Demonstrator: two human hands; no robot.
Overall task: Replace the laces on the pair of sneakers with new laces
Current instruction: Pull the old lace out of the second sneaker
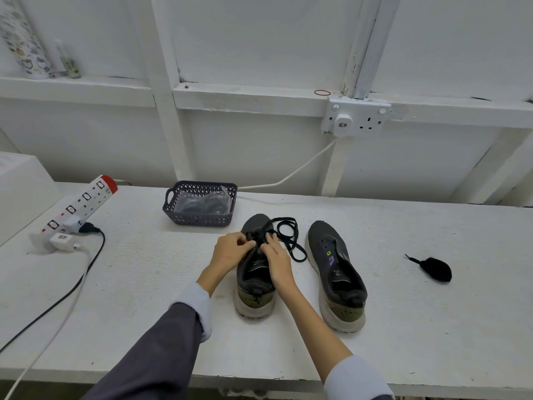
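Observation:
Two dark grey sneakers stand side by side on the white table, toes away from me. On the left sneaker (254, 287), both hands work at the eyelets. My left hand (230, 249) pinches the black lace at the shoe's left side. My right hand (276, 259) pinches the lace at the right side. The lace's loose length (290, 236) loops on the table between the shoes. The right sneaker (336, 272) has no lace in it. A bundled black lace (434, 269) lies to the far right.
A dark plastic basket (173, 210) holding packaged laces in clear wrap sits behind the shoes. A power strip (79, 206) with plugs and cables lies at the left. A white box (23, 192) stands far left. A wall socket (356, 116) is behind.

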